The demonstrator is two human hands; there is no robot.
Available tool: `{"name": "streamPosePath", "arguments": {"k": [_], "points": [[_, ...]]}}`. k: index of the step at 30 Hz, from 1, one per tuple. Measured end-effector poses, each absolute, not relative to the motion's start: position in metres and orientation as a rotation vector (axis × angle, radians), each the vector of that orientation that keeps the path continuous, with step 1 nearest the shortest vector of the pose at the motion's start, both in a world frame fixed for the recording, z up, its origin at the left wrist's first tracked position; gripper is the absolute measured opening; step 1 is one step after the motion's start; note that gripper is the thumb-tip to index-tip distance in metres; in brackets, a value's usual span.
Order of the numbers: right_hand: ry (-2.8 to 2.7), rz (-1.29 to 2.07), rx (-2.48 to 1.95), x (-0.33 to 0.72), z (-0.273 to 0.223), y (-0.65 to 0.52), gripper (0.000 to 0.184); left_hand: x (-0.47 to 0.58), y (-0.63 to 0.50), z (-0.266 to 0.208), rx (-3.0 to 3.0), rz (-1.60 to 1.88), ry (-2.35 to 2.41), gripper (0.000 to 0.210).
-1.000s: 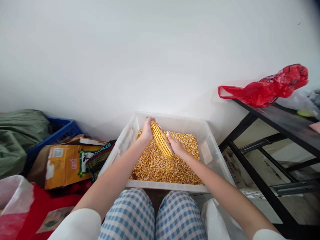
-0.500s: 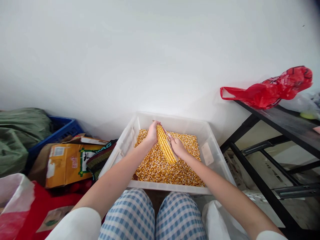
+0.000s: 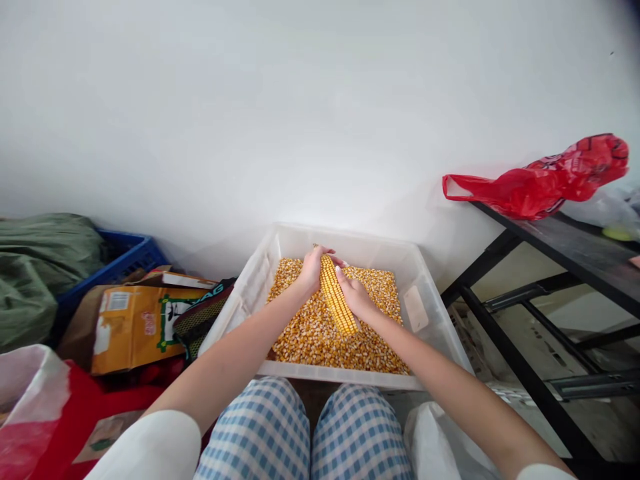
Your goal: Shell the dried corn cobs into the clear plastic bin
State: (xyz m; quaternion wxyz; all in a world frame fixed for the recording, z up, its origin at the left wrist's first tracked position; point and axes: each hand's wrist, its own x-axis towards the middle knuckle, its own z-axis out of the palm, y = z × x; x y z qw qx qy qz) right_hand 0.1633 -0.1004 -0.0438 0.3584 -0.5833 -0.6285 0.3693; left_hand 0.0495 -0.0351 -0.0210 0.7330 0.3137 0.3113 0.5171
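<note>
A yellow ear of corn (image 3: 338, 298) slants over the loose corn kernels (image 3: 310, 340) in a translucent plastic bin (image 3: 345, 378). My left hand (image 3: 313, 268) is closed round its far end from the left side. Along its right side lies my right hand (image 3: 354, 292), thumb up on the kernels and fingers curled beneath, so both hands grip the cob. The undersides of the fingers are hidden by the ear.
At left are a blue crate (image 3: 137, 260), an orange carton (image 3: 135, 327) and a red bag (image 3: 100, 413). A black metal rack (image 3: 520, 360) stands at right with a red plastic bag (image 3: 545, 180) on top. White wall rises behind the bin.
Both hands and the ear have shifted slightly right. My right hand has turned, its thumb now lying up along the ear, and the ear's pale right side shows less.
</note>
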Motion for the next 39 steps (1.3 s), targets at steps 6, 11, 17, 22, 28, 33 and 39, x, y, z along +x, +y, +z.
{"name": "streamPosePath", "arguments": {"k": [6, 11, 17, 22, 28, 33, 39], "points": [[-1.539, 0.87, -1.511, 0.162, -0.045, -0.096, 0.066, 0.052, -0.039, -0.016, 0.726, 1.124, 0.619, 0.03], [-1.548, 0.904, -1.42, 0.16, -0.043, -0.092, 0.06, 0.06, -0.047, -0.016, 0.824, 1.129, 0.596, 0.032], [-1.568, 0.847, -1.418, 0.164, -0.045, -0.094, 0.06, 0.062, -0.048, -0.023, 0.805, 1.119, 0.6, 0.032], [-1.429, 0.816, -1.417, 0.166, -0.044, -0.092, 0.058, 0.06, -0.046, -0.022, 0.825, 1.085, 0.493, 0.03], [-1.383, 0.974, -1.305, 0.16, -0.039, -0.089, 0.056, 0.066, -0.05, -0.021, 0.964, 1.13, 0.552, 0.029], [-1.31, 0.904, -1.223, 0.161, -0.048, -0.087, 0.052, 0.066, -0.055, -0.023, 1.072, 1.138, 0.593, 0.03], [-1.271, 0.959, -1.206, 0.164, -0.048, -0.084, 0.054, 0.065, -0.055, -0.018, 1.086, 1.112, 0.56, 0.031]]}}
